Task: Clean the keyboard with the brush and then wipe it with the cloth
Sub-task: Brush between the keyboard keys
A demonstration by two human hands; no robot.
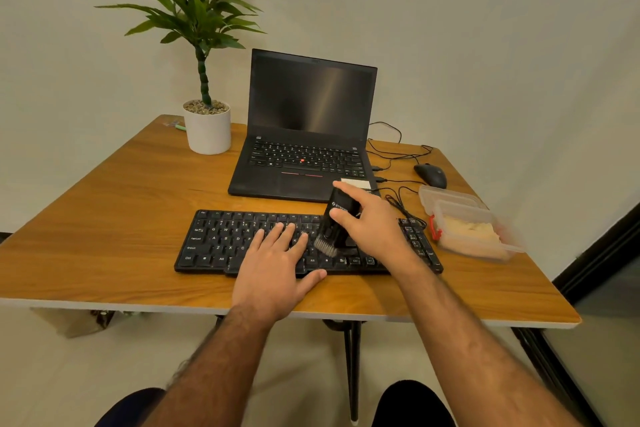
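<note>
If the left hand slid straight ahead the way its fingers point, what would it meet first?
The left hand lies flat on the keyboard, fingers pointing away and slightly right. Going on, it would probably meet the laptop front edge first; the brush sits just right of that line.

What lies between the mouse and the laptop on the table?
In the head view, only black cables cross the bare table between the mouse and laptop.
</note>
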